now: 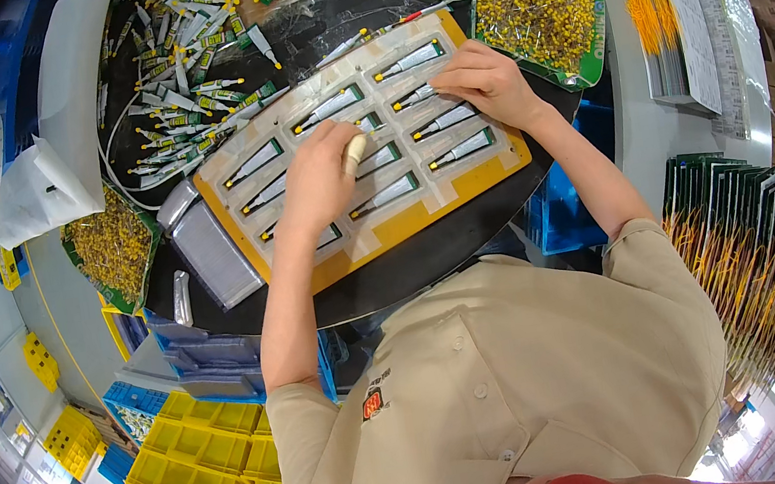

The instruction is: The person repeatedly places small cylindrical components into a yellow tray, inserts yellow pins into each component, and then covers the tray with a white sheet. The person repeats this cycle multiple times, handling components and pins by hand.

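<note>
An orange-yellow board [361, 262] bears a clear plastic tray [442, 197] with rows of slots. In the slots lie small silver squeeze tubes with green ends and yellow tips, such as the near tube [384, 195]. My left hand [323, 174] reaches over the tray's middle, its fingers curled at a squeeze tube [371, 122] that they partly cover. A pale finger cot [355, 153] covers one digit. At the right column, my right hand [491, 85] pinches the green end of another squeeze tube [414, 98], which lies in or just above its slot.
Loose squeeze tubes [199, 100] heap at the back left of the black table [428, 248]. Green-edged bins of yellow-headed pieces stand at the back right [537, 3] and left [110, 243]. A grey plastic box [216, 256] adjoins the board. Yellow crates [182, 469] stack below left.
</note>
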Available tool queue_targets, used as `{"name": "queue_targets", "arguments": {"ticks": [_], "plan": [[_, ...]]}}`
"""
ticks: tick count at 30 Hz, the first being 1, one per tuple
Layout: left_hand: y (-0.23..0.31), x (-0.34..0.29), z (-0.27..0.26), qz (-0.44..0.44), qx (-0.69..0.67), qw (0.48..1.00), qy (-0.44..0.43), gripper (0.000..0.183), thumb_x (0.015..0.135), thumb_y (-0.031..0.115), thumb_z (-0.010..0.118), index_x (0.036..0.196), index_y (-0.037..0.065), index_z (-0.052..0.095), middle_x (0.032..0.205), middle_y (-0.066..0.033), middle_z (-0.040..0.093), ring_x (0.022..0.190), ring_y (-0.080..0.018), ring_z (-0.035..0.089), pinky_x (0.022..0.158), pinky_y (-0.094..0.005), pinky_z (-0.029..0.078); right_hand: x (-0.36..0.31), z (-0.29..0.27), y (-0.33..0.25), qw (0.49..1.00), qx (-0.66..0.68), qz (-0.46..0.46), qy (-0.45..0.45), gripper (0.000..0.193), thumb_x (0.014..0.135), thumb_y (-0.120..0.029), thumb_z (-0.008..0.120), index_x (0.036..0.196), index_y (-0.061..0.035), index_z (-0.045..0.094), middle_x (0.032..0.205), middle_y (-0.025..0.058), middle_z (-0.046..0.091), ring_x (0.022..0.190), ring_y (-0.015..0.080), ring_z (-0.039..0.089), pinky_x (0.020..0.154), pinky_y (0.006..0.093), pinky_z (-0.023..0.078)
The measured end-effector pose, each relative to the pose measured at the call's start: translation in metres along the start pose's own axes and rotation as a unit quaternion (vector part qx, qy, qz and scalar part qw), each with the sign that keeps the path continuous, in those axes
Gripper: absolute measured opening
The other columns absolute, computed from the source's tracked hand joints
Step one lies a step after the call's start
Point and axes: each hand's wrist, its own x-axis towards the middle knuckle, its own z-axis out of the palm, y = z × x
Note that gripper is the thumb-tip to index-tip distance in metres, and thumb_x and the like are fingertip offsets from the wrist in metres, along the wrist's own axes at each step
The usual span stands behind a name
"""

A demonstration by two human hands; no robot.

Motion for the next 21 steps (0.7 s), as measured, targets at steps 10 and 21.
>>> {"name": "queue_targets", "arguments": {"ticks": [10,21], "plan": [[-0.034,-0.06,-0.023,-0.117,-0.243,0.952,0.145,0.019,0.103,0.012,0.052,0.106,0.003,0.068,0.088,0.0003,0.065,0.07,-0.0069,0.051,0.063,-0.0199,0.04,-0.041,-0.008,-0.029,0.996,-0.078,0.031,0.011,0.016,0.075,-0.01,0.08,0.091,-0.0117,0.076,0.085,0.0008,0.068,0.093,0.0216,0.062,0.085,0.0333,0.049],[-0.027,-0.137,-0.001,-0.209,-0.509,0.819,0.161,0.02,0.101,0.012,0.056,0.113,0.001,0.068,0.083,0.0051,0.062,0.061,-0.0008,0.038,0.054,-0.018,0.029,-0.05,0.002,-0.083,0.995,-0.095,-0.004,-0.006,0.02,0.075,-0.007,0.08,0.094,-0.0097,0.077,0.092,0.0026,0.068,0.091,0.0243,0.059,0.082,0.036,0.047]]}}
